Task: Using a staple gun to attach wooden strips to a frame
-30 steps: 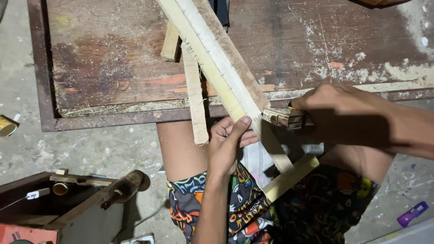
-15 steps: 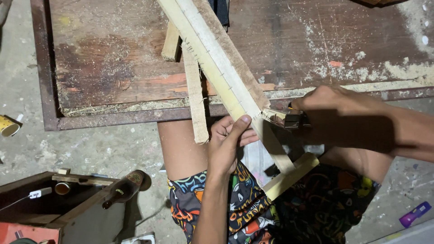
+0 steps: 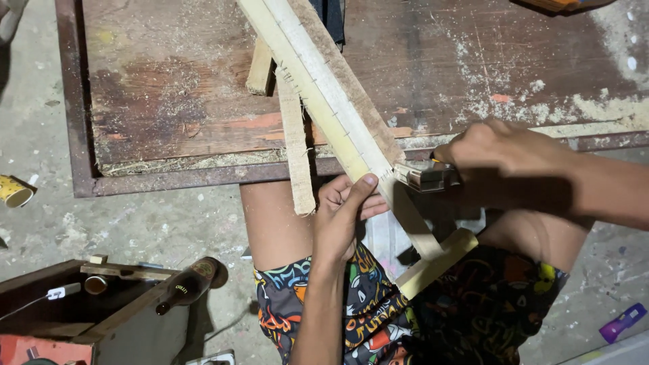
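My left hand [image 3: 341,216] fingers are pinching the long wood frame [image 3: 324,88]; my right hand [image 3: 503,159] is gripping a metal stapler [image 3: 426,176] beside them, stapling.

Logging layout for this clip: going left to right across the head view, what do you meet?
Yellow cup → brown bottle → short wooden strip → left hand → metal tool → right hand → purple object.
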